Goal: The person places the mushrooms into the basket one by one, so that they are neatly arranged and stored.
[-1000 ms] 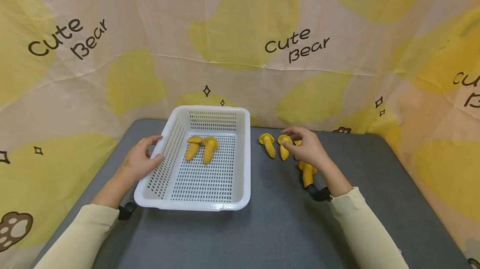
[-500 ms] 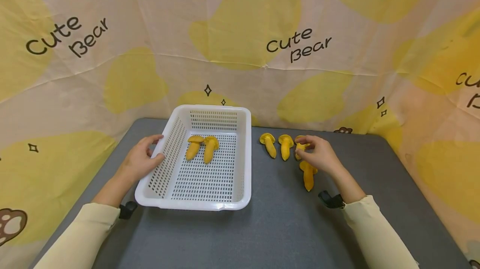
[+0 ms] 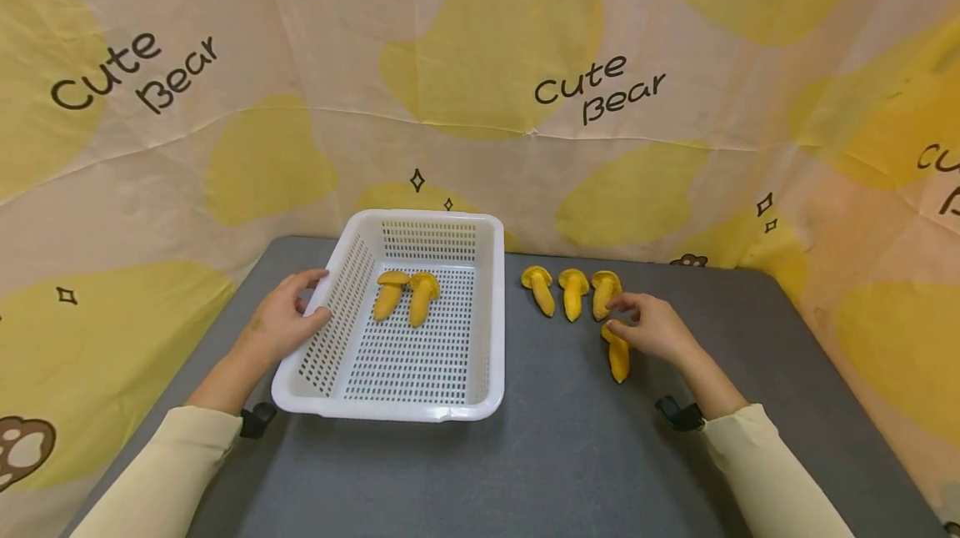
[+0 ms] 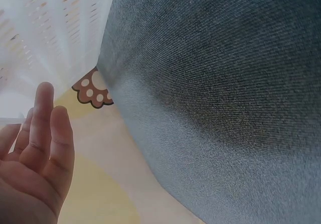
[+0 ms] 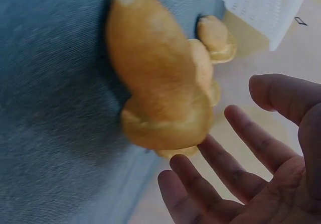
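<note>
My left hand [image 3: 281, 321] lies at the left rim of a white slotted basket [image 3: 390, 413]; its thumb and index finger touch the rim. In the left wrist view several fingers [image 4: 44, 118] extend straight beside the basket's outer wall [image 4: 50, 28]. Two yellow mushrooms [image 3: 388, 298] lie inside the basket. My right hand [image 3: 652, 329], fingers spread, hovers at a yellow mushroom [image 3: 618, 361] on the table, covering part of its cap. In the right wrist view the fingertips come close to that mushroom's cap [image 5: 165, 128]; contact is unclear.
Right of the basket, three yellow mushrooms [image 3: 573, 294] lie in a row near the back of the grey table [image 3: 480, 480]. A patterned cloth [image 3: 480, 62] hangs behind the table and along its sides.
My right hand has moved from the row of mushrooms to the right and nearer, down to the mushroom in front, uncovering the row's rightmost mushroom. My left hand stays at the basket rim.
</note>
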{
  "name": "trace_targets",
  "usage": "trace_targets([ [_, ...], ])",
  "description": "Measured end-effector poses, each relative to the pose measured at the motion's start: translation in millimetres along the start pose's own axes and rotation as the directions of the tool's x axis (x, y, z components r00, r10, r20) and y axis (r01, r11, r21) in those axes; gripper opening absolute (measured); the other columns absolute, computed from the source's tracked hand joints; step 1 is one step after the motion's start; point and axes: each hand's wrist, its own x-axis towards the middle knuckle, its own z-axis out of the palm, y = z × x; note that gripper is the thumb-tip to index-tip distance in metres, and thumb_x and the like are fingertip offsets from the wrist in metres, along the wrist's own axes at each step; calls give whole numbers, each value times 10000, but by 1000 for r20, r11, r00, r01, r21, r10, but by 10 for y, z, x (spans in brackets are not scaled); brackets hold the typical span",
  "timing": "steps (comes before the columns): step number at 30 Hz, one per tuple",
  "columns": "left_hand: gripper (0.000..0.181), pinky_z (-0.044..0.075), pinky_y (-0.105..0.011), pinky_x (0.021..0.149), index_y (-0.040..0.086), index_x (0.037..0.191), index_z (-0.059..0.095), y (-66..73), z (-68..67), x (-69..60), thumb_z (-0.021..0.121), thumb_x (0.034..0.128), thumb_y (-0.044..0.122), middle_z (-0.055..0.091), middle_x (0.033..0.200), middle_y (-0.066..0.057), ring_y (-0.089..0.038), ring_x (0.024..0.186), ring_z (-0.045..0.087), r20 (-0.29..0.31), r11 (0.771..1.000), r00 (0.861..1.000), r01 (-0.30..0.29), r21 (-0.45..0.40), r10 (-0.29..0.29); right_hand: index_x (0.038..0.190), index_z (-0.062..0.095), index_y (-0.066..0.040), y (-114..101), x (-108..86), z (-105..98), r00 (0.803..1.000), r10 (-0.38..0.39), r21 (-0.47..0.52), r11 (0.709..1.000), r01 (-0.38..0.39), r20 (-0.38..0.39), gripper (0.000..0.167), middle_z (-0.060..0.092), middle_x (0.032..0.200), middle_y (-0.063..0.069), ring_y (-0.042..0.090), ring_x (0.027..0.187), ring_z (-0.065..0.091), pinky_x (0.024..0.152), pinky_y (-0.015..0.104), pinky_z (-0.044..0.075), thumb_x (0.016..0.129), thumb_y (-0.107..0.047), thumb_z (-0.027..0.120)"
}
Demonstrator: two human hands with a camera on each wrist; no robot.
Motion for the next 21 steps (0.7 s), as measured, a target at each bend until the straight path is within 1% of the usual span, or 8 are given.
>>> trace_targets([
  [5, 619, 538, -303, 534, 26, 1431, 384, 1, -8, 0, 581, 855, 139, 454, 1312, -213, -221, 707, 577, -12, 1000, 1000, -6, 4, 6, 1190, 644, -94, 58, 17, 24, 1000, 5, -1, 1000, -5, 26, 323, 600, 1227, 222, 364, 1021, 619, 725, 420, 551, 911, -254, 628],
  [7, 621, 542, -302, 532, 27, 1435, 379, 5, -7, -1, 580, 858, 142, 449, 1317, -216, -219, 712, 581, -7, 1000, 1000, -5, 0, 5, 1182, 650, -95, 79, 26, 34, 999, 5, 6, 1000, -5, 32, 305, 603, 1214, 220, 347, 995, 630, 698, 393, 551, 913, -237, 625],
  [11, 621, 545, -303, 528, 26, 1436, 377, 9, -10, -2, 575, 860, 145, 449, 1317, -217, -220, 712, 584, -5, 1000, 1000, -6, -5, 6, 1163, 657, -81, 119, 50, 62, 999, -16, 24, 1000, 15, 35, 279, 621, 1179, 214, 321, 952, 645, 673, 362, 546, 915, -204, 623],
  [15, 617, 547, -310, 530, 26, 1433, 378, 12, -17, 0, 570, 859, 145, 446, 1323, -218, -226, 711, 579, -4, 1000, 1000, -4, -5, 4, 1143, 664, -74, 142, 75, 89, 998, -39, 19, 999, 38, 39, 260, 635, 1154, 207, 314, 938, 641, 683, 369, 540, 918, -197, 620],
  [21, 607, 547, -310, 529, 26, 1425, 384, 26, -18, -10, 567, 858, 142, 444, 1327, -220, -218, 700, 580, -2, 1000, 1000, 1, -3, -1, 1126, 675, -77, 149, 95, 115, 998, -46, 11, 999, 46, 45, 242, 657, 1125, 179, 308, 943, 636, 723, 398, 540, 921, -193, 618],
])
